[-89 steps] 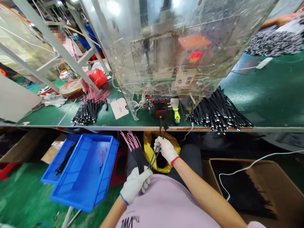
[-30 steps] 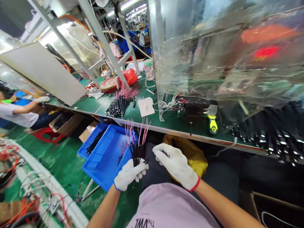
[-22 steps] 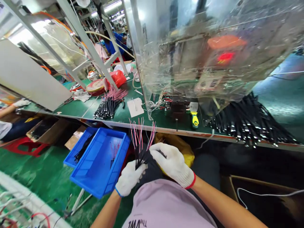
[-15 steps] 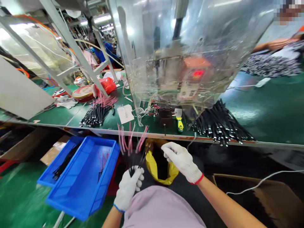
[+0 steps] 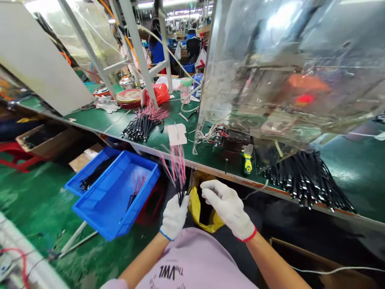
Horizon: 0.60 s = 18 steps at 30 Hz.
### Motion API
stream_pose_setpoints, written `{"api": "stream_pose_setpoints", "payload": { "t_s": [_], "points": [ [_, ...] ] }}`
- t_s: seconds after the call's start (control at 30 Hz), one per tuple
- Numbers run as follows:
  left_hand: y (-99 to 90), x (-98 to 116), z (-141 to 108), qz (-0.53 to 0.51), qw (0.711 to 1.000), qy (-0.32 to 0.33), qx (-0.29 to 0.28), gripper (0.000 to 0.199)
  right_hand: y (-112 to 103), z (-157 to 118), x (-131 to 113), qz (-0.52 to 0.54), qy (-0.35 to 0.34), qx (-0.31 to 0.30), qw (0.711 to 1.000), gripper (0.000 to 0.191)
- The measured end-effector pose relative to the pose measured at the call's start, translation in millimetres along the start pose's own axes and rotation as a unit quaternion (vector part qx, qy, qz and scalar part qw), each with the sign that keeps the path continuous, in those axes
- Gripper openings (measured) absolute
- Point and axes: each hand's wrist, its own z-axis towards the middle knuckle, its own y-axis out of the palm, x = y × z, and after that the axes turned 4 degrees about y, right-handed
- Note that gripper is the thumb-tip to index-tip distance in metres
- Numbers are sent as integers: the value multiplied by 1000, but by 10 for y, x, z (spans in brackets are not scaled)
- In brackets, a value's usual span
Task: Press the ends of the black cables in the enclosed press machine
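While left hand [image 5: 174,216] clenches black cable bundle [image 5: 181,192], pink wire ends fanned upward, right hand [image 5: 227,208] hangs open just beside it; bundle held near bench [image 5: 90,122] edge; blue tray [image 5: 94,225] holds some cables [image 5: 96,176]; big black heap [image 5: 306,184] lies right on bench, smaller pink-tipped bunch [image 5: 142,126] left.

From here, the pink-tipped black wire bundle [image 5: 180,172] blurs at its pink ends, and its lower end disappears inside the white knit glove [image 5: 174,216] on the left hand. Glare on the scratched clear plastic guard [image 5: 240,80] smears the orange-topped machine [image 5: 306,82] behind it. The brown cardboard box [image 5: 303,253] runs off the bottom edge.
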Motion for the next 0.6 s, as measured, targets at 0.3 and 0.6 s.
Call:
{"api": "stream_pose_setpoints", "payload": {
  "t_s": [0.3, 0.6],
  "points": [
    [31, -35, 35, 77, 996, 53, 16, 21, 78, 4, -259, -88, 27, 15, 996, 19],
    [87, -160, 117, 126, 989, 71, -11, 22, 192, 104, -266, -115, 74, 2, 991, 22]
  ]
}}
